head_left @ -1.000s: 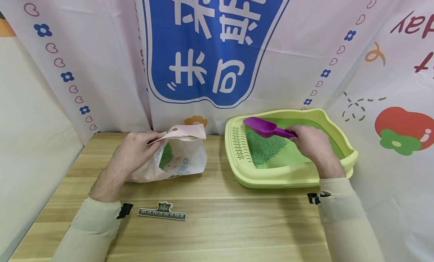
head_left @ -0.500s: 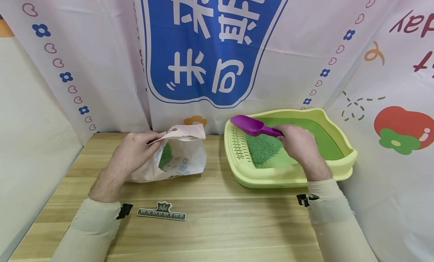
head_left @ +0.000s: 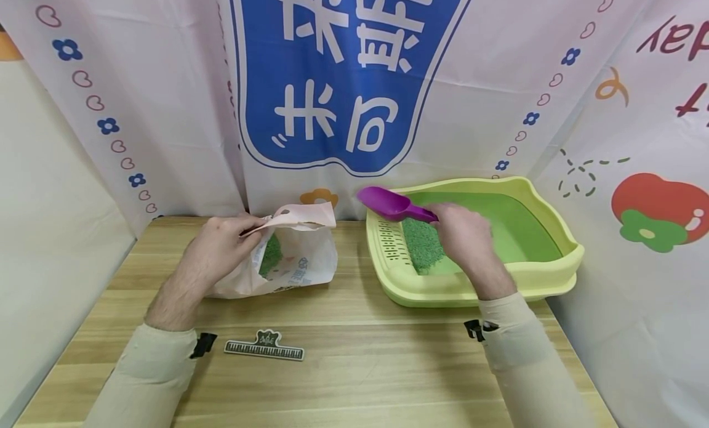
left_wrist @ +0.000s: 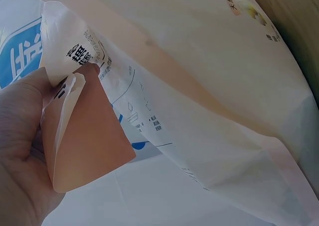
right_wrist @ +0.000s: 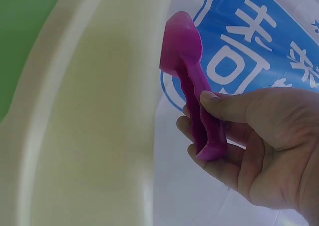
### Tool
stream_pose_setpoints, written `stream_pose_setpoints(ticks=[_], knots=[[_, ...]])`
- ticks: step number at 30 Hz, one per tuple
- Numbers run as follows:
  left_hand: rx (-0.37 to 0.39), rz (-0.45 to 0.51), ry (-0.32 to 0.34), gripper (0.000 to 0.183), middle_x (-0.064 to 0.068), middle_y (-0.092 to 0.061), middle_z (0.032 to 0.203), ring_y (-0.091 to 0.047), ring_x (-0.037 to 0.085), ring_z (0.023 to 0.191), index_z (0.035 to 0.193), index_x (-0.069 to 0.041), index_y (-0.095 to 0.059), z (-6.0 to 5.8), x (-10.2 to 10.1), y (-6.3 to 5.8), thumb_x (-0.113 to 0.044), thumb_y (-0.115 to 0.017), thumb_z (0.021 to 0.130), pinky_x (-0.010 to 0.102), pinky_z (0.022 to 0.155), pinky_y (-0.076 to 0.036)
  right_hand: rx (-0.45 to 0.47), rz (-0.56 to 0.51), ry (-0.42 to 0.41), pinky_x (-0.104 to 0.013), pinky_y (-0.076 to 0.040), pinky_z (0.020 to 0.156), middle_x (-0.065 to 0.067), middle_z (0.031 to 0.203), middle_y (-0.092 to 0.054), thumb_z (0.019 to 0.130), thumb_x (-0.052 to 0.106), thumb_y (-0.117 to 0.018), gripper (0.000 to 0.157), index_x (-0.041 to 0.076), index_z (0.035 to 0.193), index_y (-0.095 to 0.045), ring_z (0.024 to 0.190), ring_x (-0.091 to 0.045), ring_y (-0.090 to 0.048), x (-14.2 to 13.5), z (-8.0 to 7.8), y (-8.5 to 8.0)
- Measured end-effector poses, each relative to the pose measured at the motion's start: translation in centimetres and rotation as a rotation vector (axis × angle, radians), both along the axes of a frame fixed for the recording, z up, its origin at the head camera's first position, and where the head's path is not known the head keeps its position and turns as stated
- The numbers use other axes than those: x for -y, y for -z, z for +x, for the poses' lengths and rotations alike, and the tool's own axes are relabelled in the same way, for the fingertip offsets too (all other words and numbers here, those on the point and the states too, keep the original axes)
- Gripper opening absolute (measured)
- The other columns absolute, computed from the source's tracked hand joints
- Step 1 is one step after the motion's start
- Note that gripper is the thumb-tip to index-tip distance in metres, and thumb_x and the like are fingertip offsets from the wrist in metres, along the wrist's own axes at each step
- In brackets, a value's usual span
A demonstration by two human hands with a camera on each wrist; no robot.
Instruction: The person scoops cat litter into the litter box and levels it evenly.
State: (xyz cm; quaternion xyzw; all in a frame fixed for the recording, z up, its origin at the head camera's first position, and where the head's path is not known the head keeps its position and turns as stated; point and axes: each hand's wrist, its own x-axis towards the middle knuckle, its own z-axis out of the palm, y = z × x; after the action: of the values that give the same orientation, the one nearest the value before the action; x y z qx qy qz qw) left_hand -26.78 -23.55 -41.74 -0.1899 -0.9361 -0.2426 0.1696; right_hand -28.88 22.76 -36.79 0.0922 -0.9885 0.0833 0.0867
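My left hand (head_left: 221, 246) pinches the top edge of a white and pink plastic bag (head_left: 307, 262), holding its mouth open toward the right. Green granules (head_left: 271, 255) show inside the bag. In the left wrist view the thumb and fingers grip a folded pink flap (left_wrist: 92, 136). My right hand (head_left: 464, 234) holds a purple scoop (head_left: 386, 203) by its handle, fingers curled round it, over the left side of a light green litter tray (head_left: 476, 286). The scoop's bowl points left and looks empty. A pile of green granules (head_left: 423, 243) lies at the tray's left end.
A black and white piano-keyboard clip (head_left: 264, 347) lies on the wooden table (head_left: 354, 366) near the front left. Behind the table hangs a printed cloth (head_left: 183, 108). The tray stands at the back right, its slotted strip (head_left: 390, 243) facing the bag.
My right hand has moved left with the scoop, from over the tray's middle to its left rim, the bowl now reaching past the rim. The left hand and the bag have stayed still.
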Motion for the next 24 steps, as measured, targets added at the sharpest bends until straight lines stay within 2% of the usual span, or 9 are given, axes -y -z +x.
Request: stream_pose_setpoints(ticks=[6, 10, 15, 20, 24], knots=[[-0.003, 0.002, 0.003, 0.021, 0.020, -0.089, 0.122, -0.087, 0.039, 0.101, 0.129, -0.005, -0.088, 0.0, 0.0, 0.0, -0.007, -0.079, 0.111, 0.063, 0.087, -0.070, -0.051, 0.015, 0.007, -0.041, -0.060, 0.061, -0.013, 0.132, -0.088, 0.114, 0.017, -0.076, 0.031, 0.020, 0.144, -0.082, 0.102, -0.034, -0.085, 1.8, 0.2, 0.6], [-0.006, 0.005, 0.007, 0.021, 0.021, -0.089, 0.124, -0.088, 0.041, 0.104, 0.130, -0.005, -0.087, 0.0, -0.1, 0.0, -0.007, -0.079, 0.111, 0.064, 0.089, -0.071, -0.150, -0.009, -0.004, -0.042, -0.063, 0.062, -0.013, 0.125, -0.089, 0.112, 0.017, -0.080, 0.030, 0.018, 0.141, -0.084, 0.096, -0.033, -0.087, 3.1, 0.5, 1.2], [-0.014, 0.008, 0.010, 0.022, 0.021, -0.089, 0.125, -0.088, 0.042, 0.106, 0.131, -0.004, -0.087, -0.1, 0.0, 0.1, -0.006, -0.078, 0.111, 0.064, 0.090, -0.071, -0.273, -0.046, 0.006, -0.046, -0.066, 0.061, -0.015, 0.109, -0.091, 0.110, 0.014, -0.083, 0.023, 0.016, 0.133, -0.088, 0.078, -0.032, -0.084, 4.5, 0.9, 1.8], [-0.020, 0.011, 0.012, 0.022, 0.021, -0.089, 0.124, -0.088, 0.042, 0.105, 0.130, -0.004, -0.088, -0.1, 0.0, 0.2, -0.006, -0.078, 0.111, 0.064, 0.090, -0.071, -0.302, -0.056, 0.026, -0.046, -0.066, 0.056, -0.014, 0.094, -0.088, 0.112, 0.015, -0.080, 0.014, 0.013, 0.123, -0.089, 0.066, -0.030, -0.078, 5.9, 1.2, 2.3], [-0.022, 0.009, 0.011, 0.021, 0.021, -0.089, 0.123, -0.088, 0.042, 0.104, 0.130, -0.004, -0.088, -0.1, 0.0, 0.2, -0.006, -0.078, 0.111, 0.064, 0.089, -0.071, -0.338, -0.071, 0.020, -0.049, -0.066, 0.057, -0.014, 0.095, -0.089, 0.113, 0.016, -0.080, 0.014, 0.012, 0.122, -0.089, 0.069, -0.032, -0.081, 6.9, 1.6, 2.8]])
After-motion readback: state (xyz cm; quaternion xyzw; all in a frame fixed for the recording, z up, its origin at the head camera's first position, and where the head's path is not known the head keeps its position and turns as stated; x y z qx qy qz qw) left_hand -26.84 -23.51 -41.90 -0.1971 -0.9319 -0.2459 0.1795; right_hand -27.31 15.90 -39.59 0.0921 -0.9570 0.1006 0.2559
